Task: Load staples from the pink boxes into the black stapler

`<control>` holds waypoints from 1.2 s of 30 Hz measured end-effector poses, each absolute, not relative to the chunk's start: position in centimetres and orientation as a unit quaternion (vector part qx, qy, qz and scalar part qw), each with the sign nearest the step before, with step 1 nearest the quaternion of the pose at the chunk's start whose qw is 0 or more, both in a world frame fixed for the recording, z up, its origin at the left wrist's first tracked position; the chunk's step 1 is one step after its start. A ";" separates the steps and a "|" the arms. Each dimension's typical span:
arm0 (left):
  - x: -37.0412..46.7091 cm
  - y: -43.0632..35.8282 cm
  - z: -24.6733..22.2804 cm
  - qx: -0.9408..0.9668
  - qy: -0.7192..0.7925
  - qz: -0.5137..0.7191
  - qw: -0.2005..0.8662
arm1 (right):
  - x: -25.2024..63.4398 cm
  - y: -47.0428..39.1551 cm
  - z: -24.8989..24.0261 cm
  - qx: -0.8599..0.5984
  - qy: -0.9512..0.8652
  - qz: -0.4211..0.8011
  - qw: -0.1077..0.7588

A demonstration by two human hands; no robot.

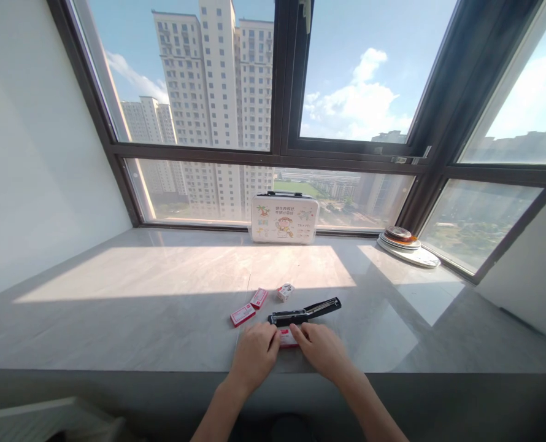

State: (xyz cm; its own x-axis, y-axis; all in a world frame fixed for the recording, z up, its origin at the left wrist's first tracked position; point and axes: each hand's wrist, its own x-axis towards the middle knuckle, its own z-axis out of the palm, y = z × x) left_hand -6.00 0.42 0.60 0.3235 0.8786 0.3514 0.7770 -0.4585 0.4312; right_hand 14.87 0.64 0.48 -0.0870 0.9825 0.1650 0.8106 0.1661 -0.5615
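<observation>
My left hand (254,351) and my right hand (322,348) are closed on opposite ends of a small red-and-white box (288,338), probably of staples, near the front edge of the sill. My fingers hide both of its ends. Just beyond my hands lies a black stapler (303,312), hinged wide, its metal parts showing and one arm angled up to the right. Two similar boxes, one red-and-white box (242,315) and another (259,298), lie to the left. Behind the stapler sits a small white box (285,292) with dark and red print.
A white case (284,220) with cartoon pictures and a black handle stands against the window. Stacked plates or discs (406,245) lie in the right back corner. The grey stone sill (153,307) ends in a front edge just below my hands.
</observation>
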 end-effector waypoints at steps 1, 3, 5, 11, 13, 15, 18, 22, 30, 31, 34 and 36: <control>-5.8 0.3 0.7 0.801 0.517 0.284 0.098 | 14.9 0.6 0.4 -0.624 -0.716 0.173 0.260; -5.6 0.1 0.9 0.784 0.528 0.305 0.117 | 16.2 0.7 0.3 -0.632 -0.704 0.196 0.260; -5.5 -0.1 1.0 0.775 0.527 0.322 0.133 | 18.7 0.8 0.3 -0.648 -0.679 0.218 0.268; -4.9 0.0 0.9 0.777 0.520 0.332 0.126 | 23.6 2.1 0.8 -0.609 -0.550 0.427 0.379; -4.8 0.2 0.8 0.771 0.528 0.329 0.133 | 23.1 3.1 1.5 -0.550 -0.534 0.456 0.452; -4.7 0.3 0.8 0.767 0.535 0.327 0.134 | 21.7 4.4 2.3 -0.509 -0.542 0.452 0.493; -4.6 0.2 0.9 0.767 0.538 0.325 0.126 | 19.0 6.5 3.4 -0.474 -0.611 0.412 0.483; -4.4 0.1 1.0 0.773 0.534 0.324 0.113 | 15.8 8.3 3.8 -0.451 -0.735 0.322 0.390; -4.5 -0.3 1.5 0.793 0.531 0.286 0.091 | 14.5 8.2 3.2 -0.457 -0.787 0.282 0.304; -4.3 -0.4 1.7 0.798 0.524 0.285 0.086 | 14.6 8.1 3.2 -0.461 -0.788 0.276 0.300; -4.0 -0.5 2.0 0.816 0.500 0.283 0.068 | 15.1 7.9 3.0 -0.482 -0.783 0.256 0.297; -4.4 -0.3 2.0 0.822 0.493 0.279 0.057 | 15.6 7.9 2.8 -0.499 -0.777 0.244 0.297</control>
State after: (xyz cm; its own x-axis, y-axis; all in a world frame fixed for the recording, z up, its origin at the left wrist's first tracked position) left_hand -4.36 -0.34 1.98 0.3580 0.8421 0.4033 0.7787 -0.5076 0.3687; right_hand 15.60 7.86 2.79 -0.3263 0.9200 0.2169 0.6301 0.3828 -0.6756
